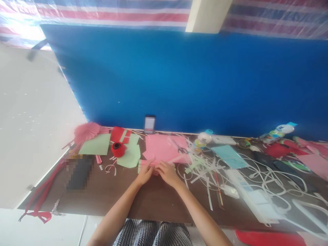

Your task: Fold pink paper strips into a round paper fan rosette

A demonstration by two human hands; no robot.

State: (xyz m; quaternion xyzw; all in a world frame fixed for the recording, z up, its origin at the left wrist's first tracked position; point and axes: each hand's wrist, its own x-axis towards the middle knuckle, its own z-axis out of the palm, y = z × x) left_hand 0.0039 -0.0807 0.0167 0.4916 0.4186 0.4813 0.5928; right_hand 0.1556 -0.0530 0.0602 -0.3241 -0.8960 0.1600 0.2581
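Note:
My left hand (145, 173) and my right hand (167, 173) meet at the near edge of the pink paper on the brown table. Their fingers are closed on a narrow folded strip of pink paper (155, 173), which shows pale green at its ends; the fingers hide much of it. Just beyond the fingers lies a larger sheet of pink paper (164, 147). A pair of scissors (182, 150) rests on the right part of that sheet. Left of the sheet, a red ribbon roll (118, 149) sits on light green paper (132, 155).
A phone (150, 124) leans against the blue panel (164, 82). Thin paper scraps (202, 167), a glue bottle (203, 140) and a white power strip (252, 196) with tangled cables spread to the right. A pink paper fan (86, 132) lies at the far left.

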